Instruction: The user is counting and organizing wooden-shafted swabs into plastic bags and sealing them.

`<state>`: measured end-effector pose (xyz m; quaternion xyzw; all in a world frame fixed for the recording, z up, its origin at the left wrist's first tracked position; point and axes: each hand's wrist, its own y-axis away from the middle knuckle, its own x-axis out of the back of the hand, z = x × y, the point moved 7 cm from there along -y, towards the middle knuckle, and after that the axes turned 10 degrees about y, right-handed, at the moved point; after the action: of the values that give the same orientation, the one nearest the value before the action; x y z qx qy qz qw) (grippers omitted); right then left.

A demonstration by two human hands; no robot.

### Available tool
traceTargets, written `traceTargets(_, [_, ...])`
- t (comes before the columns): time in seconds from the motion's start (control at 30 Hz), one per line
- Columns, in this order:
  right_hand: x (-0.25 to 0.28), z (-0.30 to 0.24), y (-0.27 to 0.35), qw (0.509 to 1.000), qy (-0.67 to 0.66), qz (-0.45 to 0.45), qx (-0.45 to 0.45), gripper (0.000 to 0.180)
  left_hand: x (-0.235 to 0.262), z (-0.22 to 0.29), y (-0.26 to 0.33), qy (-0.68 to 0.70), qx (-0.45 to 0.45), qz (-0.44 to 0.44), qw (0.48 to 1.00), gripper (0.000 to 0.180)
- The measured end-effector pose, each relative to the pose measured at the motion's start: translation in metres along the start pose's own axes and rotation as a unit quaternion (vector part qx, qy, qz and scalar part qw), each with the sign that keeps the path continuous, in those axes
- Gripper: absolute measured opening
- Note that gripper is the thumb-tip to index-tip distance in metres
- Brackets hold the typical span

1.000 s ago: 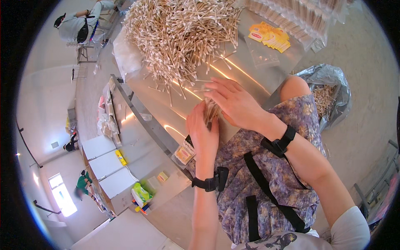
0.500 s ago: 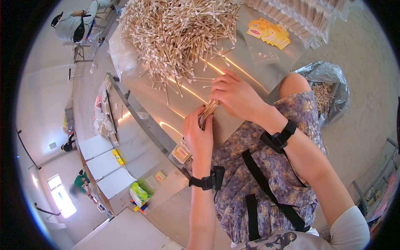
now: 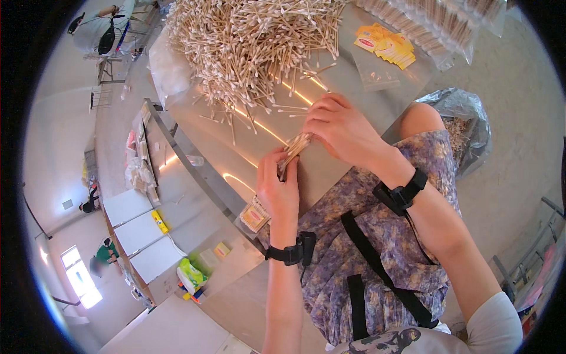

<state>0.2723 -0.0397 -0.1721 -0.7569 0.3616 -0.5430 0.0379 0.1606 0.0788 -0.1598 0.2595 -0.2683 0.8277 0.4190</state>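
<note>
A small bundle of cotton swabs (image 3: 293, 148) with wooden sticks is gripped between the thumb and fingers of my left hand (image 3: 278, 187). At the bundle's upper right end, the curled fingers of my right hand (image 3: 345, 131) close on the swabs; the fingertips are partly hidden. Beyond both hands lies a big heap of loose cotton swabs (image 3: 253, 53) on the metal table (image 3: 236, 154). A few stray swabs lie between the heap and my right hand. Beside my left wrist is a packed bag of swabs (image 3: 254, 215) with a yellow label.
Yellow cards (image 3: 386, 46) lie on a clear plastic bag (image 3: 377, 79) at the far right, near filled swab bags (image 3: 430, 26). A grey sack (image 3: 474, 127) with swabs stands right of my knee. Another table (image 3: 183, 194) is at left; people are farther off.
My hands stay together at the bundle, which now tilts a little more toward my right hand. The whole view has shifted slightly.
</note>
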Motion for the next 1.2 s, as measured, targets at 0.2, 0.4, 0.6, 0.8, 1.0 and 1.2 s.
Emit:
traceTargets(0.2, [0.001, -0.001, -0.006, 1.0, 0.015, -0.003, -0.007, 0.017, 0.004, 0.0, -0.003, -0.032, -0.059, -0.009, 0.998, 0.013])
traceTargets(0.4, [0.001, 0.004, -0.008, 0.999, 0.04, -0.01, -0.006, 0.008, 0.004, -0.002, -0.006, -0.011, -0.039, -0.024, 0.999, 0.011])
traceTargets(0.6, [0.013, 0.029, -0.007, 0.995, 0.077, 0.01, -0.063, 0.008, 0.016, -0.008, -0.002, -0.023, -0.012, -0.017, 1.0, 0.011])
traceTargets(0.8, [0.013, 0.039, -0.008, 0.987, 0.085, -0.006, -0.136, 0.015, 0.015, -0.01, 0.01, -0.057, -0.015, -0.071, 0.996, 0.014])
traceTargets(1.0, [0.013, 0.025, -0.007, 0.995, 0.067, 0.02, -0.075, 0.024, 0.009, 0.008, 0.012, -0.033, -0.024, -0.051, 0.998, 0.024])
traceTargets(1.2, [0.012, 0.028, -0.005, 0.995, 0.045, 0.008, -0.093, 0.016, 0.004, 0.001, 0.013, -0.033, -0.034, -0.039, 0.998, 0.014])
